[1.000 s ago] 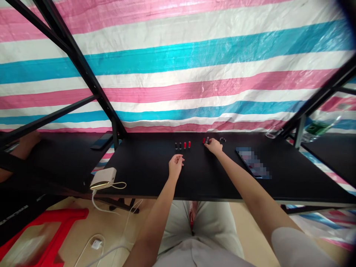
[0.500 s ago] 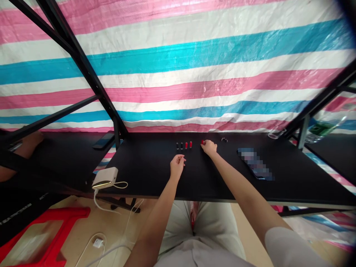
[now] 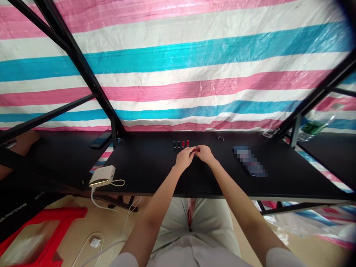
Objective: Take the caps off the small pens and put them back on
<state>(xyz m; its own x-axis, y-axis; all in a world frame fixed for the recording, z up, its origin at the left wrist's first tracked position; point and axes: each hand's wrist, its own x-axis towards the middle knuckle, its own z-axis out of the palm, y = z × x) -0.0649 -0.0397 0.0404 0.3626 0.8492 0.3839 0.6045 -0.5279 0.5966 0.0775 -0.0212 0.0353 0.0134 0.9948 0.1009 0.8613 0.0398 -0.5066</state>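
My left hand (image 3: 184, 158) and my right hand (image 3: 204, 153) meet above the black table, fingertips pinched close together. Between them shows a small red cylindrical piece (image 3: 196, 150), mostly covered by the fingers, with both hands gripping it. Just beyond my left hand, two small black cylindrical pieces (image 3: 177, 144) and two red ones (image 3: 185, 143) stand in a short row. To the right lies a little cluster of tiny dark and silvery parts (image 3: 220, 138), too small to make out.
A blurred-out phone (image 3: 249, 161) lies on the right of the table (image 3: 144, 167). At the left edge sits a white box-shaped device (image 3: 102, 175) with a cable. A clear cup (image 3: 269, 132) is at the back right. Another person's hand (image 3: 29, 141) rests on the neighbouring table.
My right hand has come left and nearer with the red piece. My left hand has moved up and right to meet it, and its fingers now close on the piece too.
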